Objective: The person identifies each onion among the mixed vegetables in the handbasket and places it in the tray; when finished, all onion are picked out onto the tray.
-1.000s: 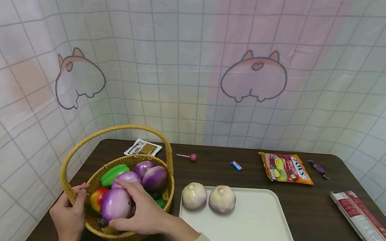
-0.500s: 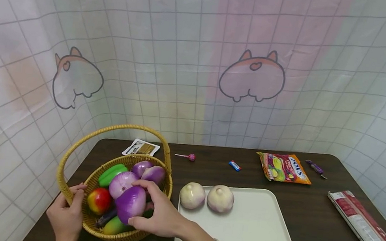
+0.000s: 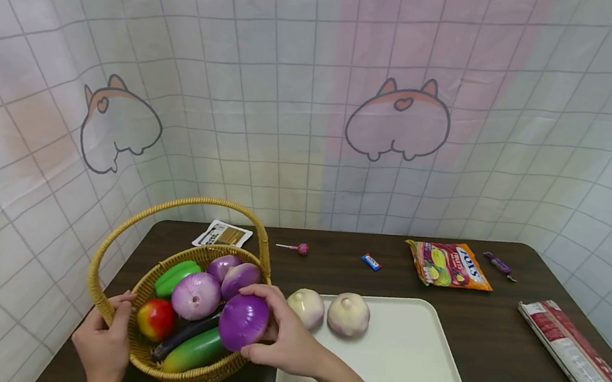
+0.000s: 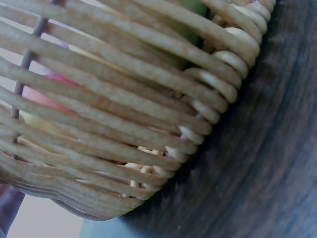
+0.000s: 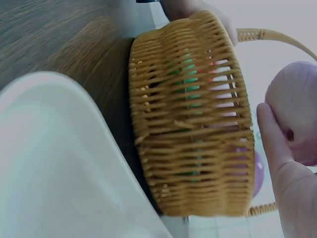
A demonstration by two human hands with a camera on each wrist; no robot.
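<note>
In the head view my right hand (image 3: pixel 294 347) holds a purple onion (image 3: pixel 243 322) over the right rim of a wicker basket (image 3: pixel 185 380). The right wrist view shows thumb and palm against that onion (image 5: pixel 297 111). My left hand (image 3: pixel 104 341) grips the basket's left rim at the foot of its handle (image 3: pixel 107 244). Inside lie another purple onion (image 3: pixel 196 296), a red-yellow fruit (image 3: pixel 156 319), an eggplant (image 3: pixel 182 336), a long green vegetable (image 3: pixel 197 352), a green pepper-like piece (image 3: pixel 176 277) and two purple pieces (image 3: pixel 239 279). The left wrist view shows mostly basket weave (image 4: pixel 124 94).
Right of the basket, a white tray (image 3: pixel 394 365) bears two garlic bulbs (image 3: pixel 348 315) at its far left. Behind are a flat packet (image 3: pixel 223 234), a lollipop (image 3: pixel 302 249), a small blue candy (image 3: pixel 371 261), a candy bag (image 3: pixel 448 265) and a purple-wrapped sweet (image 3: pixel 499 266). A long red package (image 3: pixel 575 366) lies right.
My right hand has lifted the purple onion and carried it rightward to the basket's right rim, uncovering the eggplant and long green vegetable. The left hand stays on the basket.
</note>
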